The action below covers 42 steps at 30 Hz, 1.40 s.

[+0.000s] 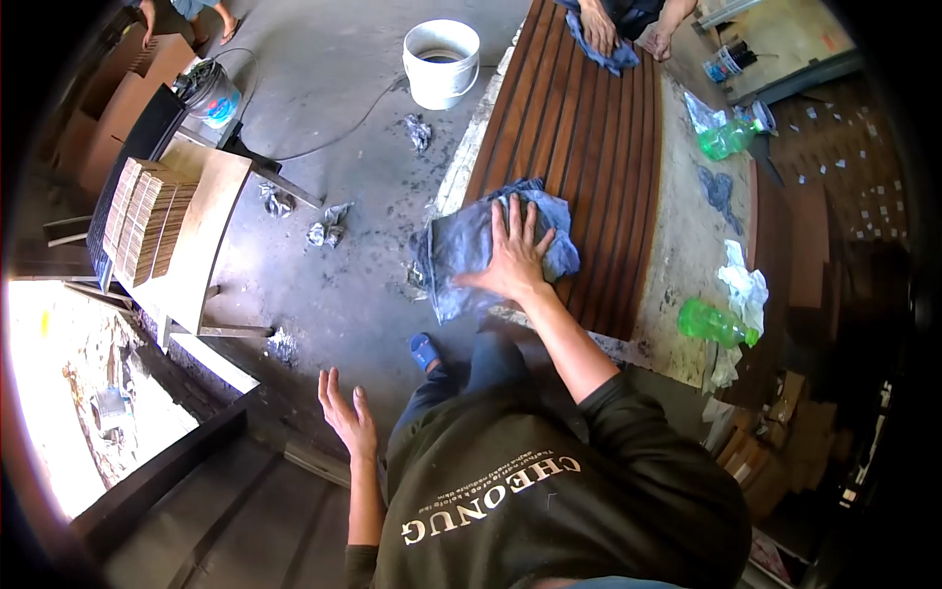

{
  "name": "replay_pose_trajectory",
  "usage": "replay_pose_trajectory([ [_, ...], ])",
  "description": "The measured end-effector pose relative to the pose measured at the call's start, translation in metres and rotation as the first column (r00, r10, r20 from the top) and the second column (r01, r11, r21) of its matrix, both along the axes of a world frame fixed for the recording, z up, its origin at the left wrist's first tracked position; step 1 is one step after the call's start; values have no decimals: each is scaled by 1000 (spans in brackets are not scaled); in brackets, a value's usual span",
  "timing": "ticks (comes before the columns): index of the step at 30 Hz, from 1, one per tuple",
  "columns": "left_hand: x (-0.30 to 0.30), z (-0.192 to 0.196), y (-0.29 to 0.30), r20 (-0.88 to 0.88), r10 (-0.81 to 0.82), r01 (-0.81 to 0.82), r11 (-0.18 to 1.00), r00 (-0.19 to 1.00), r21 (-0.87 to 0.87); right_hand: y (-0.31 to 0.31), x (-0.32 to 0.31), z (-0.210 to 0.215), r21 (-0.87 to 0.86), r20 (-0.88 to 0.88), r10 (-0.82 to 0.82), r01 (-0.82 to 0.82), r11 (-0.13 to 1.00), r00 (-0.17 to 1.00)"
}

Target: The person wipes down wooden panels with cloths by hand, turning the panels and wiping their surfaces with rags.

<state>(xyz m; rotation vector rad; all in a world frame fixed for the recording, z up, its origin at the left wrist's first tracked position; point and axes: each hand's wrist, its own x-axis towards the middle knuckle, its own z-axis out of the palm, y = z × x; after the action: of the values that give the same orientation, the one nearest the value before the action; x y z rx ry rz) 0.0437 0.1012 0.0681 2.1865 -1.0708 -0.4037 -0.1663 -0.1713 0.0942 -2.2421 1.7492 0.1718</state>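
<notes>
My right hand [512,253] lies flat with fingers spread on a blue-grey cloth [456,257]. The cloth rests over the near left end of a dark reddish-brown slatted wooden panel [599,177], and part of it hangs past the panel's left edge. My left hand [347,414] is held out in the air at my left, its fingers apart and nothing in it. Across the panel, at its far end, another person's hand [599,29] presses a second blue cloth [613,57] onto the slats.
The panel lies on a pale, stained worktable [677,250]. Two green plastic bottles [714,322] lie along its right side near crumpled white paper [744,285]. A white bucket [441,65] and crumpled scraps [330,226] are on the floor. Left stands a bench [218,191] with bundled wooden strips [147,218].
</notes>
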Motion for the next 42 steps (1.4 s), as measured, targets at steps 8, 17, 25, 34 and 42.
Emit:
replay_pose_trajectory([
  [8,-4,4,20,-19,3,-3,1000,1000,26,-15,-3,-34,-375,243,-136,222,900,961],
  [17,3,-4,31,-53,46,-45,999,998,17,38,6,-42,-302,164,357,-298,906,920],
  [25,15,24,-41,-44,-52,47,991,998,-122,0,5,-7,-46,173,69,-62,997,983],
  [34,-6,21,-34,-53,-64,56,988,997,-142,-4,-10,-40,-256,160,103,-60,965,982],
  [42,-4,16,-18,-87,-30,17,989,996,-145,4,0,-26,-201,206,83,-40,979,975],
])
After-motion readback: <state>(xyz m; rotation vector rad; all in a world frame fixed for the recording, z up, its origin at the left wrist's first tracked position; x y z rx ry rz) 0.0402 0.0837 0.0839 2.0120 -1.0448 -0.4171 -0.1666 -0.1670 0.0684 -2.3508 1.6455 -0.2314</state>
